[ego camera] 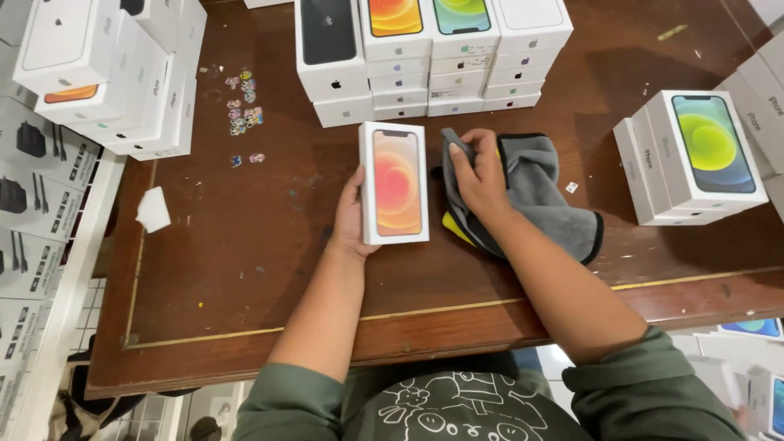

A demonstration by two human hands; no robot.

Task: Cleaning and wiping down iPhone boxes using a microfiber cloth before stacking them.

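Observation:
A white phone box [394, 183] with an orange-red picture on its lid lies flat near the middle of the brown wooden table [245, 269]. My left hand [349, 219] grips its left edge from the side. Just right of the box, my right hand [480, 177] presses down on a crumpled grey cloth [543, 189] with black edging; a bit of yellow shows under the cloth's near corner.
Stacks of white phone boxes [445, 61] stand behind the held box, more at the far left [114, 73] and right [694, 159]. Small coloured stickers [243, 110] and a white paper scrap [153, 209] lie on the left. White charger boxes [33, 188] sit beside the table's left edge.

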